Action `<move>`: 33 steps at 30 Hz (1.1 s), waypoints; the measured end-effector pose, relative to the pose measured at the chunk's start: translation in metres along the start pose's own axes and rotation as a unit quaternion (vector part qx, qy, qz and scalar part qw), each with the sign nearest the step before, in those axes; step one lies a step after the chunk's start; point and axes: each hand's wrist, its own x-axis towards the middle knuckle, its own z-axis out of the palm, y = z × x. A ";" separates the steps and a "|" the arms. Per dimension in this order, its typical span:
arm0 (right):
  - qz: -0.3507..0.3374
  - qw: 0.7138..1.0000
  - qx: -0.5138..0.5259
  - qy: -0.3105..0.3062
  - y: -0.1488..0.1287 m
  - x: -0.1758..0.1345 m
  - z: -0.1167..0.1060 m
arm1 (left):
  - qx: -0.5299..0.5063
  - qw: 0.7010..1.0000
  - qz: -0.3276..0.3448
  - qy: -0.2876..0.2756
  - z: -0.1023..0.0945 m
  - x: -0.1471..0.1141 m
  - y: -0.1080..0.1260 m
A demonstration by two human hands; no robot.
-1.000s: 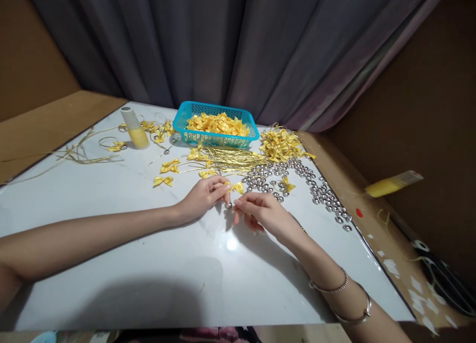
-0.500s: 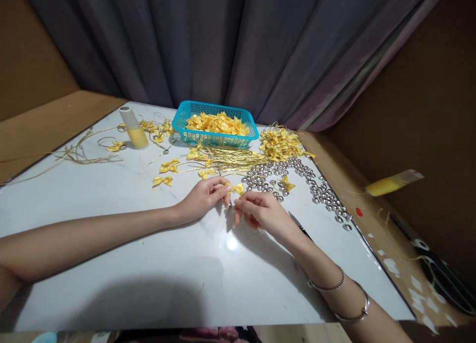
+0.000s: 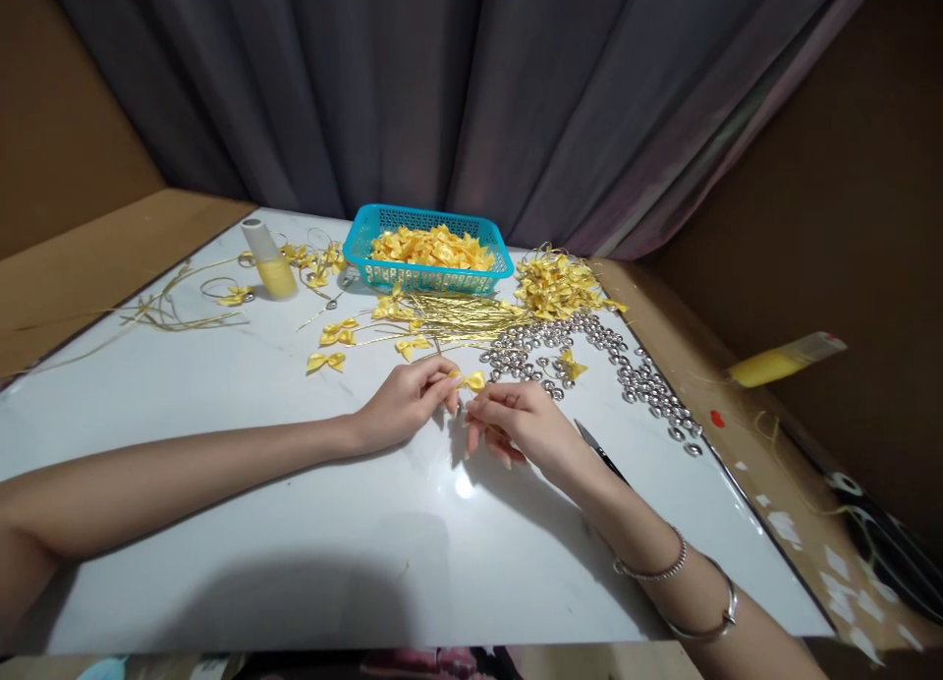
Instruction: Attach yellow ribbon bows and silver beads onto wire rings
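Note:
Over the middle of the white table, my left hand [image 3: 414, 397] pinches a small yellow satin bow [image 3: 473, 380] at its left side. My right hand [image 3: 523, 420] is closed just below the bow, thumb and forefinger together; what they grip is too small to make out. A small shiny silver piece [image 3: 462, 406] shows between the two hands, partly hidden by fingers. Beyond my hands, gold cords [image 3: 468, 316] lie in a bundle with several loose bows [image 3: 325, 363] at its left. Many silver pieces [image 3: 516, 351] are scattered to the right.
A blue basket [image 3: 431, 272] of yellow bows stands at the back. To its right is a heap of corded bows [image 3: 556, 282]. A yellow-filled bottle [image 3: 270, 262] stands at left. A dark pointed tool [image 3: 602, 453] lies beside my right wrist; black scissors [image 3: 895, 552] lie far right.
My hands hold almost the same place, with the bow still in the left fingers. The right fingers have shifted slightly, and the whole view has moved a little.

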 end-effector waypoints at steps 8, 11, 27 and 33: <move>-0.013 1.000 0.007 0.010 0.004 -0.001 0.008 | 0.184 0.968 0.172 -0.002 0.003 -0.009 -0.003; -0.013 1.000 -0.001 0.013 0.004 0.000 0.007 | 0.197 0.966 0.165 0.000 0.004 -0.010 -0.003; -0.069 0.986 -0.152 0.010 0.001 -0.002 -0.001 | 0.133 0.987 0.092 0.019 0.001 -0.007 0.001; -0.093 0.974 -0.203 0.042 0.003 -0.003 -0.003 | 0.134 0.986 0.098 0.015 0.001 -0.007 0.002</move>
